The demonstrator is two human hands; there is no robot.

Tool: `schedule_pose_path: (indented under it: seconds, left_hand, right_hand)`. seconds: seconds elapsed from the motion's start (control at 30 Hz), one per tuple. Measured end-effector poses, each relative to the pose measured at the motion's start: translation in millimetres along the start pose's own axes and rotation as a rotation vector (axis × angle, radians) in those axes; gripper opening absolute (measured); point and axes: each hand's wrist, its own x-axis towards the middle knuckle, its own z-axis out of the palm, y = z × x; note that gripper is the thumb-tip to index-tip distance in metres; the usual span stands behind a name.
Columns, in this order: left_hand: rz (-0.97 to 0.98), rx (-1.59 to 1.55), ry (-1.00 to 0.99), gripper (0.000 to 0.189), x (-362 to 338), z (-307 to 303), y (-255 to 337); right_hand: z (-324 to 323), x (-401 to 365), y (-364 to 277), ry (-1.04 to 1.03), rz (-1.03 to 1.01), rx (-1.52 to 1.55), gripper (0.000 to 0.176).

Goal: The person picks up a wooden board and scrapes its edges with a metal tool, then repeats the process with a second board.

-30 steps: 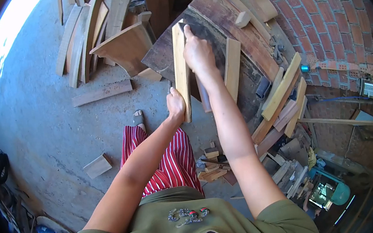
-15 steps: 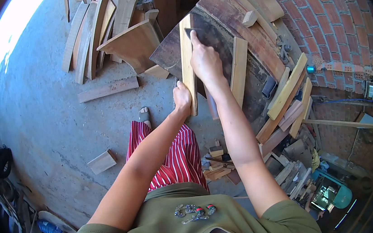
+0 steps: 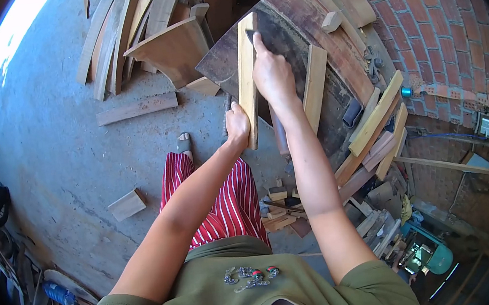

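Wooden slat [image 3: 245, 63]: pointing away from the person (on edge); left hand [image 3: 237, 124] clamping its near end, outstretched right hand [image 3: 273, 77] clasping a dark sheet [image 3: 250, 33] against it.

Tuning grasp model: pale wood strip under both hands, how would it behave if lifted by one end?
Probably stiff: the wood strip looks straight though the left hand grips only its lower end. Likely light: thin and narrow. Flat-sided, so unlikely to roll; overhanging the bench, it might tip if released.
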Motion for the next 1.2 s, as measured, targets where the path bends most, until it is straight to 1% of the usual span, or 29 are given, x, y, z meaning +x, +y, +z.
schedule_pose_path:
  seconds: [0.07,0.13,0.2,0.27,0.3,0.37,0.43,0.47,0.5,0.53,0.6,0.67,0.7,0.73,0.8,0.87,0.93,1.0,1.07,1.13,1.17,1.2]
  left_hand:
    - [-0.028,-0.009,0.013,0.066,-14.6,-0.1,14.1]
    - [-0.032,0.010,-0.004,0.066,-12.7,-3.4,13.2]
    - [-0.016,0.031,0.006,0.066,-6.2,-2.1,6.9]
    - [-0.074,-0.023,0.009,0.066,-7.5,-0.2,3.5]
    - [-0.070,-0.013,-0.001,0.066,-9.5,-1.3,4.7]
    - [-0.072,-0.020,-0.003,0.066,-21.8,-7.6,14.7]
    - [-0.048,-0.020,-0.025,0.066,-31.5,-7.3,23.5]
    - [-0.043,-0.019,-0.025,0.066,-27.2,-4.5,17.9]
    - [-0.037,-0.019,0.012,0.066,-14.3,-1.0,2.2]
    - [-0.029,-0.020,0.048,0.066,-11.0,-0.6,2.4]
    - [-0.031,-0.024,0.056,0.066,-11.9,-0.5,5.6]
    - [-0.058,-0.008,0.006,0.066,-16.3,-3.0,6.9]
    - [-0.046,-0.006,0.010,0.065,-5.5,-0.4,-4.9]
    - [-0.052,0.000,0.009,0.065,-16.5,-4.1,2.6]
    - [-0.029,-0.031,0.000,0.065,-33.8,-6.0,22.0]
    - [-0.028,-0.032,0.001,0.065,-24.4,-3.6,13.2]
    - [-0.028,-0.045,0.082,0.065,-14.8,2.0,3.1]
    - [-0.046,-0.058,0.070,0.065,-6.3,2.9,-3.8]
    - [-0.067,-0.082,0.064,0.065,-8.8,2.9,-2.1]
    - [-0.050,-0.032,0.034,0.065,-25.2,-2.1,12.2]
    - [-0.089,-0.077,-0.019,0.065,-30.4,-5.2,19.5]
    - [-0.085,-0.071,-0.018,0.065,-24.7,-4.7,14.5]
  right_hand:
    - [-1.0,32.4,0.6,0.068,-0.010,0.009,0.052]
    - [-1.0,44.9,0.0,0.074,-0.005,0.041,0.052]
    - [3.4,29.0,3.7,0.057,0.009,0.033,0.053]
    - [1.3,-4.0,0.5,0.003,0.028,-0.036,0.054]
    - [1.1,-8.7,1.7,-0.008,0.025,-0.041,0.054]
    - [1.8,-2.0,1.5,-0.004,0.010,-0.018,0.053]
    - [-0.5,29.4,0.6,0.082,-0.022,0.003,0.053]
    - [0.3,32.1,2.8,0.087,-0.023,0.006,0.053]
    - [0.6,33.7,1.9,0.081,-0.013,0.012,0.053]
    - [-0.5,35.2,0.1,0.076,-0.003,0.017,0.052]
    - [2.9,7.3,2.5,0.017,0.029,0.006,0.054]
    - [-0.1,-19.7,-1.6,-0.061,0.063,-0.038,0.056]
    - [1.5,-16.6,1.4,-0.045,0.029,-0.046,0.056]
    - [5.1,-7.5,2.8,-0.050,0.036,-0.044,0.056]
    - [5.9,25.5,5.7,0.111,-0.037,0.014,0.056]
    - [8.7,32.6,6.9,0.155,-0.063,0.011,0.055]
    - [9.9,14.0,6.5,0.134,-0.046,0.021,0.056]
    - [10.5,-28.6,5.2,0.018,0.017,-0.015,0.057]
    - [5.5,-51.6,6.2,-0.104,0.033,-0.016,0.057]
    - [7.3,-31.2,8.1,-0.008,-0.005,0.016,0.056]
    - [6.4,-12.5,7.8,0.041,0.001,0.023,0.054]
    - [7.5,10.5,9.8,0.104,-0.021,0.056,0.052]
